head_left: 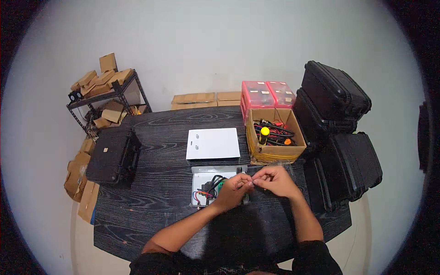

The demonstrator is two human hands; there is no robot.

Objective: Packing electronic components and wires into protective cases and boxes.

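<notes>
My left hand (234,190) and my right hand (277,182) meet fingertip to fingertip above the right side of an opened metal enclosure base (198,177). Both are closed in a pinch; whatever sits between the fingertips is too small to name. Inside the base lie black cables (211,187) and red and blue wires (198,196), with a bit of green board partly hidden by my left hand. Just beyond it rests a white metal cover (213,143) with two small fittings on its top.
A cardboard box (275,155) of cables and a yellow-capped tool stands at the back right. Behind it are red-framed clear drawers (259,95). Black hard cases (337,89) are stacked on the right; another black case (112,156) stands left. A shelf (107,95) holds cartons.
</notes>
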